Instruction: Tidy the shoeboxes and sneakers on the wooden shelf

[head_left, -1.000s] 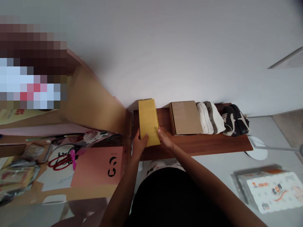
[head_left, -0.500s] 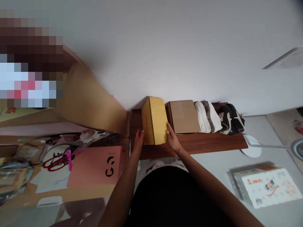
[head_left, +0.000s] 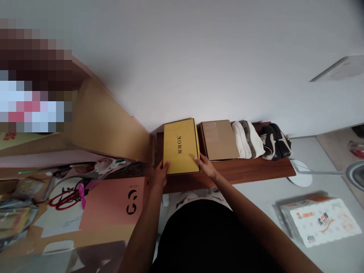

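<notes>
A yellow box (head_left: 180, 146) with black lettering lies flat on the left end of a low wooden shelf (head_left: 244, 172) against the wall. My left hand (head_left: 161, 171) grips its near left corner, thumb on top. My right hand (head_left: 205, 167) holds the near right corner, fingers along the box's edge. A brown cardboard box (head_left: 220, 139) lies right beside the yellow one, touching or nearly touching it.
A pair of white shoes (head_left: 247, 139) and a pair of black shoes (head_left: 275, 140) sit further right on the shelf. A pink carton (head_left: 113, 201), red scissors (head_left: 64, 198) and clutter fill the left. A tissue pack (head_left: 318, 220) and a fan base (head_left: 301, 177) are on the floor.
The yellow box stood on its narrow side a second ago; both hands have tipped it over, and it now lies flat with its lettered face up.
</notes>
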Demonstrator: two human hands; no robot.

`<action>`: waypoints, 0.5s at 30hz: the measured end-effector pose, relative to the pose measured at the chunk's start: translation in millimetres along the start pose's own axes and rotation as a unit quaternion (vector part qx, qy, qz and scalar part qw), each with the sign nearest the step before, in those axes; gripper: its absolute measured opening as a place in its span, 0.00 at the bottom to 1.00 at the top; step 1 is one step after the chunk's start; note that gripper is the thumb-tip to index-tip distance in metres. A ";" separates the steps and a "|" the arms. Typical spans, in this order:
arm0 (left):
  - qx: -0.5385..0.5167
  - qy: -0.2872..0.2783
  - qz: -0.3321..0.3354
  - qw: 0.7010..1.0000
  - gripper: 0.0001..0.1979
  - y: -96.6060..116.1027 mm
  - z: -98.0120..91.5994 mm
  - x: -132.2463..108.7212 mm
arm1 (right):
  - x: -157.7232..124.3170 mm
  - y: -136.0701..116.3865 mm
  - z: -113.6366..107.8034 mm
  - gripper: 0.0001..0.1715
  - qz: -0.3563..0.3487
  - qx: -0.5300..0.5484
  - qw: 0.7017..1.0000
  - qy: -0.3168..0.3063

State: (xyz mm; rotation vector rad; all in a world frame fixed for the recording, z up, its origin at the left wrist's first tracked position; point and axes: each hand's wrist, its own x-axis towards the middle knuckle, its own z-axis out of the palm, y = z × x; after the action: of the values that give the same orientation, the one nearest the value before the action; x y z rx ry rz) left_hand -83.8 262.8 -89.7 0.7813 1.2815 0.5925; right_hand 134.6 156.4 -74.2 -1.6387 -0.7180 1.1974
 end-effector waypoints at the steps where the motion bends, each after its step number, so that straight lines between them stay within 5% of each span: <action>1: -0.006 0.013 0.012 1.000 0.28 -0.2 1.1 -0.8 | 2.1 1.3 1.0 0.44 -0.002 0.022 1.000 -0.020; 15: -0.016 0.057 0.058 0.997 0.32 -11.4 13.9 2.4 | 43.6 54.4 5.5 0.28 0.017 -0.021 0.999 0.024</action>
State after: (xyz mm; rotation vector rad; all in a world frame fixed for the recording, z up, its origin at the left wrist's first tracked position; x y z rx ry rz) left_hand -70.1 255.1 -98.8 0.8091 1.3338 0.7580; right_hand 140.7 175.2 -141.3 -1.7149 -0.6921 1.1710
